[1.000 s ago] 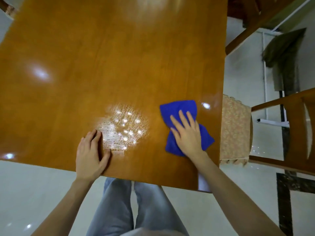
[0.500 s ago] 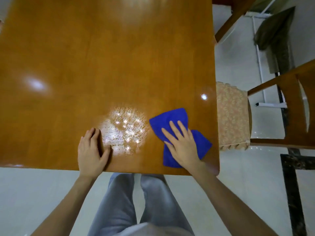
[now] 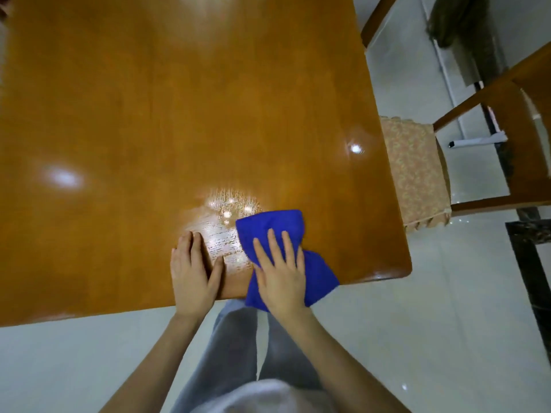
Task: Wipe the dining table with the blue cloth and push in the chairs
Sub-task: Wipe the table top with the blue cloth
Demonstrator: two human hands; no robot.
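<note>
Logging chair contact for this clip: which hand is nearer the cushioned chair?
Right. The right hand, pressing the blue cloth, sits closer to the cushioned chair; the left hand lies flat farther away.

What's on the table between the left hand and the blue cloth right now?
Head view: only a streaky wet patch on the dining table separates the left hand from the blue cloth under the right hand. No objects lie there.

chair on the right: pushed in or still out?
Still out. The chair has its cushioned seat almost wholly clear of the table edge, its backrest farther right.
</note>
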